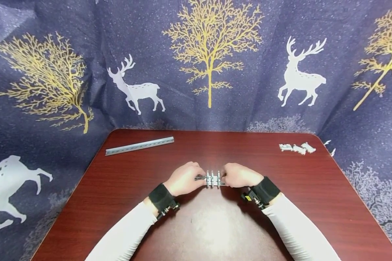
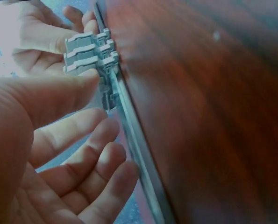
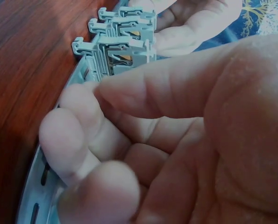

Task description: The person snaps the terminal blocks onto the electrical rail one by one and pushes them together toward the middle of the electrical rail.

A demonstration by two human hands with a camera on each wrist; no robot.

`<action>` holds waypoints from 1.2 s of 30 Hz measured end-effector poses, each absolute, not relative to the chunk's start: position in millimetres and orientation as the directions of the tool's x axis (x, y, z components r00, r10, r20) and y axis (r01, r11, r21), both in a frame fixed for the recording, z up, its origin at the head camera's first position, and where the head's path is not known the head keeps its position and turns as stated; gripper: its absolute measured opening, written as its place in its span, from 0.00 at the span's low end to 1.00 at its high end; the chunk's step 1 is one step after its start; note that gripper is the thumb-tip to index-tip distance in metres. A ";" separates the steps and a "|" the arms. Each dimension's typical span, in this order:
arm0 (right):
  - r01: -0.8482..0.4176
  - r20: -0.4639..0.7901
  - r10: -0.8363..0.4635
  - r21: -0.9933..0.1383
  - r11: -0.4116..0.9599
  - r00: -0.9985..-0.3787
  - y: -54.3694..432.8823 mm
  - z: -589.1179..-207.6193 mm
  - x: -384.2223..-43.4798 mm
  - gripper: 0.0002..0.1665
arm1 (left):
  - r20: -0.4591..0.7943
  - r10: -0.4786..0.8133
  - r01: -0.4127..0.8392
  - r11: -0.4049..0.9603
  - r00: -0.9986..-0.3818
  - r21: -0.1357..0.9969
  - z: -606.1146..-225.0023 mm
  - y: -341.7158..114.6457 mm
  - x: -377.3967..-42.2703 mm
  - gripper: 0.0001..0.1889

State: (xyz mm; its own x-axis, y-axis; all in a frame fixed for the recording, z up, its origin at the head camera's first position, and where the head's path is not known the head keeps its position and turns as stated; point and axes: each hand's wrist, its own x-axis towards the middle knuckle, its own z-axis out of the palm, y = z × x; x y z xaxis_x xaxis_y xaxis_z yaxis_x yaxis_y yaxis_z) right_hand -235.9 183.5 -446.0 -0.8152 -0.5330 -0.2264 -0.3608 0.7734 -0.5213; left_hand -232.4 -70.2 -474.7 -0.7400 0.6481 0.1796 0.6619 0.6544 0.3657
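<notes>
Row of grey plastic clip-like blocks (image 1: pixel 212 179), approx. mid-bench, stands side by side on a slotted silvery metal rail (image 2: pixel 146 163), btwn the person's two hands; three show clearly.

L hand (image 1: pixel 187 178): thumb & forefinger closed on the block end of the row nearest it, w/ other fingers loosely bent alongside the rail; exact contact partly hidden by the thumb. R hand (image 1: pixel 241 175): thumb tip down against the bent forefinger, grip closed on the rail just beside the nearest block, remaining fingers curled by the rail.

Brown-red wood-grain bench (image 1: pixel 317 194) carries it all. Far L: a second long slotted silvery metal rail (image 1: pixel 139 146), lying at a slight slant. Far R: three loose pale grey plastic pcs (image 1: pixel 298 148), close together, well apart from the hands. Behind: dark blue fabric backdrop (image 1: pixel 156 47) w/ white deer & yellow trees.
</notes>
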 end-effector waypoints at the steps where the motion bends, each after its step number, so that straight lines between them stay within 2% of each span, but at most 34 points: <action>1: -0.361 -0.225 -0.534 -0.523 0.772 -0.815 183.7 -446.6 -236.1 0.15 | 0.172 0.649 0.660 0.657 -0.741 0.363 -475.0 -69.1 -232.2 0.04; 24: -0.402 -0.201 -0.532 -0.456 0.794 -0.823 179.4 -455.6 -241.5 0.15 | 0.113 0.661 0.642 0.653 -0.742 0.403 -474.8 -62.0 -231.3 0.04; 36: -0.442 -0.121 -0.563 -0.494 0.749 -0.818 174.8 -471.8 -246.5 0.16 | 0.133 0.679 0.666 0.628 -0.722 0.404 -476.3 -62.1 -232.2 0.03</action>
State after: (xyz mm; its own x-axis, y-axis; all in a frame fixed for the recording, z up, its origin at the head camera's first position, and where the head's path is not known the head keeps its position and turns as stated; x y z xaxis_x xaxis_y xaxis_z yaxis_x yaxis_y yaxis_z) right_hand -246.5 174.8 -471.8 -0.8177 -0.5628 -0.1211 -0.4422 0.7487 -0.4938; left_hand -232.2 -62.1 -476.3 -0.7215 0.6795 0.1330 0.6655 0.6276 0.4039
